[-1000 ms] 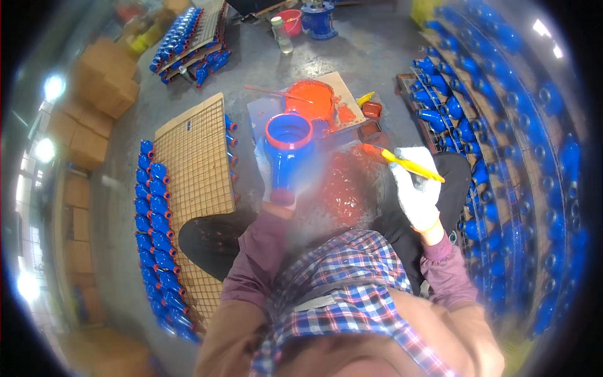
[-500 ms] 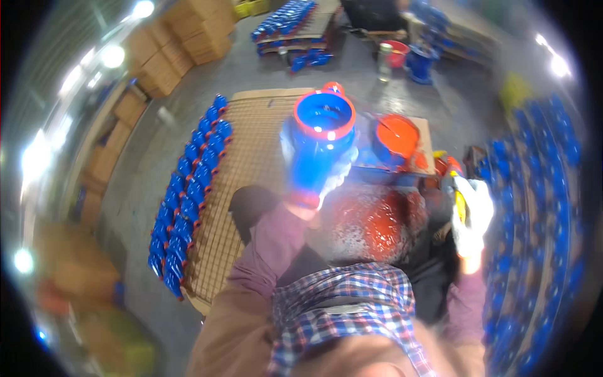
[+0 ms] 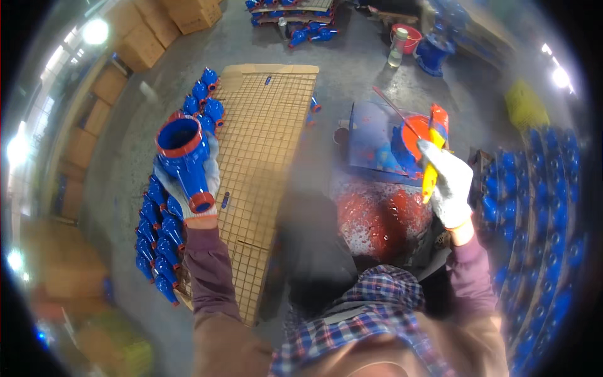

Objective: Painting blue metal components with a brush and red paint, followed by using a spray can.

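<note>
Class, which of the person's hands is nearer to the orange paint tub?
Right. The right hand, holding a yellow-handled brush, is beside the orange paint tub. The left hand grips a blue casting far to its left.

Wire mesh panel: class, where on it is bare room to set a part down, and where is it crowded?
The wire mesh panel is mostly bare through its middle. Its left edge is crowded by the row of blue castings. The left hand holds a blue casting above there.
</note>
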